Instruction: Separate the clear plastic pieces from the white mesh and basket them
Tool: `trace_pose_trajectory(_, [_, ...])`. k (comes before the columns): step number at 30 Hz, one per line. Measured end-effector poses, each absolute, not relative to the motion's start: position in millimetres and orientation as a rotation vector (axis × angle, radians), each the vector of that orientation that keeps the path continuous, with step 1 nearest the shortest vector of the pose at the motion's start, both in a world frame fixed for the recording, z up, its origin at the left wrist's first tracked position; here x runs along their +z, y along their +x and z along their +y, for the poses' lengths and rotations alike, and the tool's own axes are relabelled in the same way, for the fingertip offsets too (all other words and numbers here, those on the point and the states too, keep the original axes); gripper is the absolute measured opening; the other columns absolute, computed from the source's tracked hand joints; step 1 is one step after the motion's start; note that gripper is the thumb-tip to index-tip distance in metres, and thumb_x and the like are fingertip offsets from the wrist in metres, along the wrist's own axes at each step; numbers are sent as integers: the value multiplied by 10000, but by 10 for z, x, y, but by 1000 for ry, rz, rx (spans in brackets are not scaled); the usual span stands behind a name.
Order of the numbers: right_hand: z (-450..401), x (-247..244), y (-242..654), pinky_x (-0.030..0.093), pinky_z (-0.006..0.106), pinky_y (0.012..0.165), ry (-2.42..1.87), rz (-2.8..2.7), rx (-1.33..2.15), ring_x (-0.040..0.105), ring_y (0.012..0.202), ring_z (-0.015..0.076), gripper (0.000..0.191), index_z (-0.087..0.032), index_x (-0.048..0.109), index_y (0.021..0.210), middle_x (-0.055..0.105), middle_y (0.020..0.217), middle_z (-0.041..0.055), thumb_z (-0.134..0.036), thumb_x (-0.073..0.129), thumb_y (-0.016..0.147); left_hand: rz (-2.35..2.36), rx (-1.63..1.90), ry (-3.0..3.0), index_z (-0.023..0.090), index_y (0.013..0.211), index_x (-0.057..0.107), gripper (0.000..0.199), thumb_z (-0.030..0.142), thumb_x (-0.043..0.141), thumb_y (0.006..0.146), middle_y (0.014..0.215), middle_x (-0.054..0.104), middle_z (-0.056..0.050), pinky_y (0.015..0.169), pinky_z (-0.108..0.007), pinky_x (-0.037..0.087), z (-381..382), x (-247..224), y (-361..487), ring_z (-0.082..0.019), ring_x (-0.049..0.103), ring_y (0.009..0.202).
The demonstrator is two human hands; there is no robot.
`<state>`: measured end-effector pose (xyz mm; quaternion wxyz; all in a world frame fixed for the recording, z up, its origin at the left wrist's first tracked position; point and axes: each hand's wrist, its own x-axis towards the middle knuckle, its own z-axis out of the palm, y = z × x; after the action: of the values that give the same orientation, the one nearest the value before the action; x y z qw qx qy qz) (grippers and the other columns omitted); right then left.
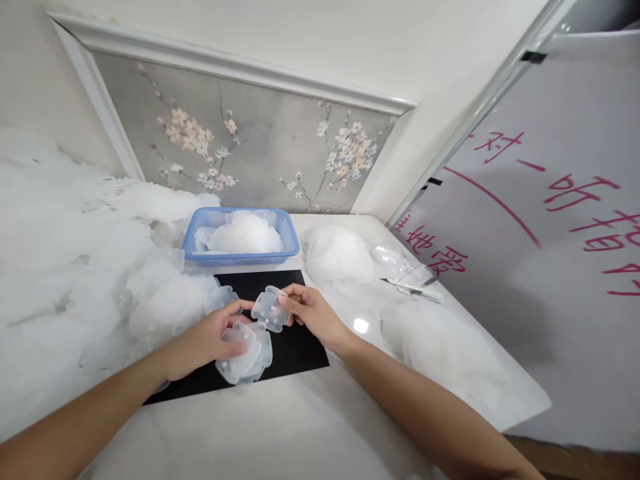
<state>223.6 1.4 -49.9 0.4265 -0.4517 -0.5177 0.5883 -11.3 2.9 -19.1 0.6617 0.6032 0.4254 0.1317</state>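
My right hand (306, 308) pinches the right edge of a translucent plastic piece (269, 309) with small holes and notched edges, raised over a black mat (295, 347). My left hand (227, 333) is closed on a small stack of similar translucent pieces (257, 360), thumb on top. Its index finger reaches to the left edge of the piece in my right hand. More translucent pieces (220, 297) lie just behind my left hand, at the mat's left side.
A blue basket (240, 258) with white pieces stands behind the mat. A big white heap (65, 267) fills the left. More piles (337, 257) and clear bags (400, 263) lie right of the basket. A whiteboard (500, 300) with red writing borders the table's right side.
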Motion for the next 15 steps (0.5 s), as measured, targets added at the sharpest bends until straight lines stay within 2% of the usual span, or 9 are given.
trace_pose_trajectory(4, [80, -504, 2309, 270, 239, 477, -1138, -1207, 1544, 497, 482, 89, 436, -189, 646, 867, 669, 692, -5, -597, 734, 742, 965, 205, 1366, 292, 1373, 446, 664, 375, 720, 774, 1183, 693, -39, 770, -311, 483, 56, -209, -134, -240, 643, 988])
trace_pose_trajectory(10, [100, -499, 2349, 260, 241, 464, -1100, -1192, 1604, 488, 457, 95, 412, -193, 648, 863, 575, 527, -46, -595, 685, 784, 1014, 195, 1460, 241, 1321, 548, 547, 397, 684, 815, 1110, 681, -41, 836, -326, 468, 91, -253, -123, -255, 623, 1005])
trace_pose_trajectory(15, [121, -500, 2386, 270, 233, 453, -1072, -1159, 1637, 505, 458, 94, 389, -189, 641, 850, 575, 528, -45, -572, 678, 798, 1019, 190, 1489, 256, 1310, 582, 539, 424, 689, 809, 1109, 680, -47, 865, -339, 472, 94, -253, -114, -255, 624, 1027])
